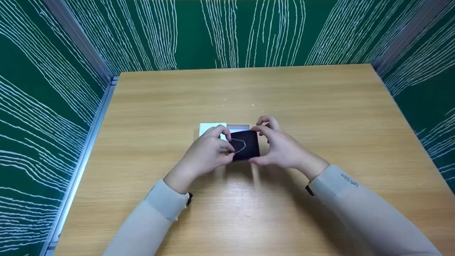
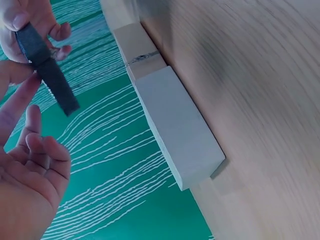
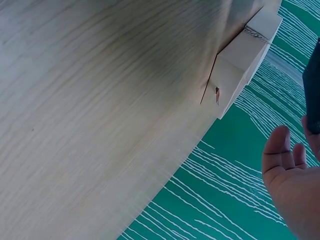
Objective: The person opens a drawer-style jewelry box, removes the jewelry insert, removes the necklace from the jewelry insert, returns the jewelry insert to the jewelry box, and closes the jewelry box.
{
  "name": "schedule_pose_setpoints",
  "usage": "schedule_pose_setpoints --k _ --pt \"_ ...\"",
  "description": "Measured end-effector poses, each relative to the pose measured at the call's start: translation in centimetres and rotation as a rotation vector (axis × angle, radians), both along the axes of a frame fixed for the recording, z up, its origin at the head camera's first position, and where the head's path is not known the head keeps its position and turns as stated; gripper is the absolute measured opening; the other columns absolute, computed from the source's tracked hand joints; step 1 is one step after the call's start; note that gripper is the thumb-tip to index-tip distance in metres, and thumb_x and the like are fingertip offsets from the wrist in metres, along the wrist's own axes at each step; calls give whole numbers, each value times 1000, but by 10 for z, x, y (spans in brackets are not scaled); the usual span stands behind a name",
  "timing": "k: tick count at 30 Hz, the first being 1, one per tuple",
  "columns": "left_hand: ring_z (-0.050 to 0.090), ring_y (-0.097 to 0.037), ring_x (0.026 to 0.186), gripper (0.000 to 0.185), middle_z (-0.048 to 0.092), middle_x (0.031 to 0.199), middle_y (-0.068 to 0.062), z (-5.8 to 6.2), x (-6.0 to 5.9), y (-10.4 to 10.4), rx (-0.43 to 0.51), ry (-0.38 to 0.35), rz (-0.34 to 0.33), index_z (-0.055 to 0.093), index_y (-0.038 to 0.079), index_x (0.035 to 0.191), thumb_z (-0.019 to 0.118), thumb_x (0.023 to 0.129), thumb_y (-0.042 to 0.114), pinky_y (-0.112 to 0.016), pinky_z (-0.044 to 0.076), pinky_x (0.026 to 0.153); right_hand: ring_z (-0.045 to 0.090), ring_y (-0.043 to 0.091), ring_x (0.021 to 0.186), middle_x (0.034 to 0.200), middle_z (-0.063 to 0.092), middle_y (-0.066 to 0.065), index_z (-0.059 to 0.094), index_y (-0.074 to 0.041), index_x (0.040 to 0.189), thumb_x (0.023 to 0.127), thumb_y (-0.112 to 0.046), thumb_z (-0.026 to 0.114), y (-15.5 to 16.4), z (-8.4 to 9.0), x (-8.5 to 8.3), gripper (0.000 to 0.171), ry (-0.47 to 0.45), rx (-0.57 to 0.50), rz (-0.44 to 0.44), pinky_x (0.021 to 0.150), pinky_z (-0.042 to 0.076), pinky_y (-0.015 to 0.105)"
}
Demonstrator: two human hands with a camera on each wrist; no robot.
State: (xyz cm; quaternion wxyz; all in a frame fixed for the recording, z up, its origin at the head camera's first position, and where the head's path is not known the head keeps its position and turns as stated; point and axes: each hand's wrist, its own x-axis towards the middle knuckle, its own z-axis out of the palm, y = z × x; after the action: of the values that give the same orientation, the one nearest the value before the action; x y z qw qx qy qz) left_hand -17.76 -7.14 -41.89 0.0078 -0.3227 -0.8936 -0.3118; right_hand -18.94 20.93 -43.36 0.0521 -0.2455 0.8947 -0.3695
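My right hand grips a flat black jewellery pad by its right side, thumb at the near corner and fingers at the far one. A thin silver chain bracelet lies in a curve on the pad. Over the pad's left part, my left hand pinches at the chain with thumb and finger; the exact contact is partly hidden. In the left wrist view the pad is seen edge-on, held above the table. Behind the hands stands a small white box, with an open pale compartment beside its white part.
The wooden table carries a few tiny white specks beyond the box. Green walls with white wavy lines enclose it at the back and both sides. A dark marking shows on the box's side.
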Motion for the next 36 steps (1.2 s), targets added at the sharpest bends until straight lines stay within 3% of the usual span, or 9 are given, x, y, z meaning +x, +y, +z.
schedule_pose_setpoints --k 7,15,19,26,31,36 --pt "64 -21 93 13 71 105 -3 -1 2 5 -118 -138 43 91 11 107 84 100 19 -43 58 90 58 35 147 160 35 9 64 -2 151 76 -28 104 -2 -3 2 88 -10 13 0 124 51 56" --pt "65 -21 92 10 75 99 -4 -3 1 10 -149 -206 71 87 8 99 83 98 17 -44 59 91 58 35 145 162 37 11 65 -4 151 77 -28 103 -2 -5 2 86 -19 10 2 125 50 57" --pt "62 -18 87 7 75 95 -4 -6 0 9 -109 -190 55 85 7 93 82 96 12 -40 58 87 58 34 143 159 37 9 66 -6 150 77 -28 103 -1 -6 2 85 -17 2 -3 122 50 56" --pt "57 -15 85 5 68 87 0 -4 -1 5 51 -200 54 84 7 93 80 95 9 -32 51 81 59 34 135 155 39 11 66 -6 151 78 -26 103 4 -9 2 84 -38 -68 -12 99 53 44" --pt "50 -13 81 5 54 80 6 -2 -1 2 147 -188 54 83 7 89 80 93 6 -26 41 75 58 36 130 153 40 14 66 -5 150 78 -21 103 6 -12 1 82 -51 -145 -8 97 55 49" --pt "48 -11 78 4 51 78 8 -1 -2 0 201 -145 52 82 6 88 80 91 5 -24 40 73 56 36 129 153 41 16 67 -4 148 78 -20 103 7 -11 0 80 -49 -168 -24 97 55 49"
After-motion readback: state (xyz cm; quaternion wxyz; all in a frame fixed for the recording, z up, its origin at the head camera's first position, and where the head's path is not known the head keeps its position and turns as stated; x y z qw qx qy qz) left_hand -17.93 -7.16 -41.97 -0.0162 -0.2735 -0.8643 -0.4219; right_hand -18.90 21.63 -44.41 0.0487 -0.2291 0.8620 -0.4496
